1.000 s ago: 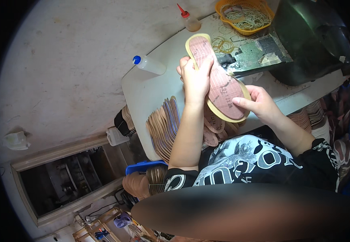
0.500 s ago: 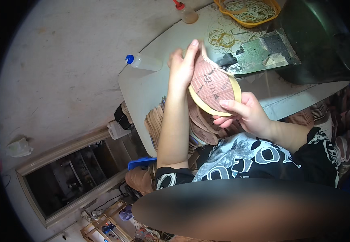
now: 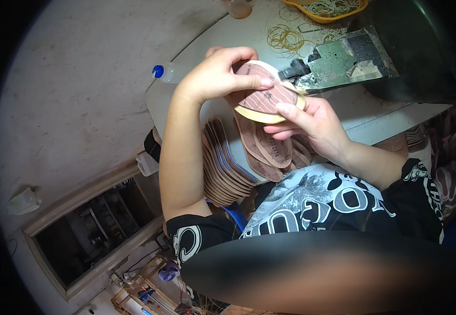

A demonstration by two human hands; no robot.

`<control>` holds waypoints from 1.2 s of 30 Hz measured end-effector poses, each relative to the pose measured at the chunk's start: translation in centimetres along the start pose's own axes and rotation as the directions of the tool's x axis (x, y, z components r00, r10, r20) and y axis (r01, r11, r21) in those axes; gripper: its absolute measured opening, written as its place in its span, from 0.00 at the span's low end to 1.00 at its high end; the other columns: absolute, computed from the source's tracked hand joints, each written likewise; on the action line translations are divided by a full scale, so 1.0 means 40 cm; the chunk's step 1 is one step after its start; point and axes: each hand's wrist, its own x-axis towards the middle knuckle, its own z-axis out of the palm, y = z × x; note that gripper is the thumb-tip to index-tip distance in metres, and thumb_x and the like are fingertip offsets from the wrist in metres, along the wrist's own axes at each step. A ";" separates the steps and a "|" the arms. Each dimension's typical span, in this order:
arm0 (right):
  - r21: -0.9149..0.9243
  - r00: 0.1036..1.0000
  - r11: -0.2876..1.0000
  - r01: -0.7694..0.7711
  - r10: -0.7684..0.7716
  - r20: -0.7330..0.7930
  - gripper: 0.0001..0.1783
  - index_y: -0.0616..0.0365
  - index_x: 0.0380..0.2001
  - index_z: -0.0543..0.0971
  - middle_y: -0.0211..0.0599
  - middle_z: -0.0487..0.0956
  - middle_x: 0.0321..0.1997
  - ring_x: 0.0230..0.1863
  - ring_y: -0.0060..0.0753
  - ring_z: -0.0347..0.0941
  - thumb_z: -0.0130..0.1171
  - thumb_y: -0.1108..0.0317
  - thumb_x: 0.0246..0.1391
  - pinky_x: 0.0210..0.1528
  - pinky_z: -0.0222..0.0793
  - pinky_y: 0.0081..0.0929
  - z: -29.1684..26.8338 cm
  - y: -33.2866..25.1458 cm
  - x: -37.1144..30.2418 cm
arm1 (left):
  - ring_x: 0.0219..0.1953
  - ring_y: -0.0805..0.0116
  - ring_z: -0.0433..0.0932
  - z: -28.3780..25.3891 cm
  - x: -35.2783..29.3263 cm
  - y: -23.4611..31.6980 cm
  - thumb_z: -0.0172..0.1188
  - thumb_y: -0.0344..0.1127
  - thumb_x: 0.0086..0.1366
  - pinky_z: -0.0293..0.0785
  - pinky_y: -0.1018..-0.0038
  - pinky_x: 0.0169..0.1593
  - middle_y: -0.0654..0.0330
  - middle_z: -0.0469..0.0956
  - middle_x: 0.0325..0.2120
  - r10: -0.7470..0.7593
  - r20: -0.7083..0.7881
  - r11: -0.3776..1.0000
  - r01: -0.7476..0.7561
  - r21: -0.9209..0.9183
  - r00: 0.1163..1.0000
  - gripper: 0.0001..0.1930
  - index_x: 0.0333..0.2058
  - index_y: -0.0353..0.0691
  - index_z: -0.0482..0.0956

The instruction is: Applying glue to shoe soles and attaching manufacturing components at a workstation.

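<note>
A pinkish shoe insole (image 3: 263, 101) with pale lines and a yellow lower edge is held between my hands. My left hand (image 3: 223, 73) grips its left end, thumb lying across the top face. With thumb above and fingers beneath, my right hand (image 3: 314, 123) pinches the lower right edge. The insole's right side lies close to the black working head (image 3: 295, 69) of a worn green machine (image 3: 338, 63); I cannot tell whether they touch. Below my hands, several loose insoles (image 3: 272, 149) overlap on the table, beside a fanned row of insoles (image 3: 223, 168).
Thin bands (image 3: 285, 41) lie on the white table (image 3: 207, 50) behind the machine. A yellow basket (image 3: 322, 17) of bands stands at the far edge. On the left is a blue-capped bottle (image 3: 162, 72); another bottle (image 3: 238, 7) is at the top. More insole stacks (image 3: 396, 145) sit at right.
The insole has tilted flatter and risen toward the machine head. My left hand has turned over its left end, thumb now on its face, and my left elbow has swung outward.
</note>
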 end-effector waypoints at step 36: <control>-0.243 0.997 0.968 0.066 -0.058 0.042 0.16 0.66 0.41 0.77 0.41 0.81 0.38 0.37 0.26 0.79 0.56 0.62 0.58 0.38 0.78 0.23 -0.032 -0.044 -0.035 | 0.20 0.68 0.80 0.154 -0.124 0.090 0.62 0.59 0.56 0.77 0.75 0.24 0.53 0.80 0.22 -0.522 -0.013 0.715 0.429 -0.552 0.853 0.29 0.30 0.30 0.80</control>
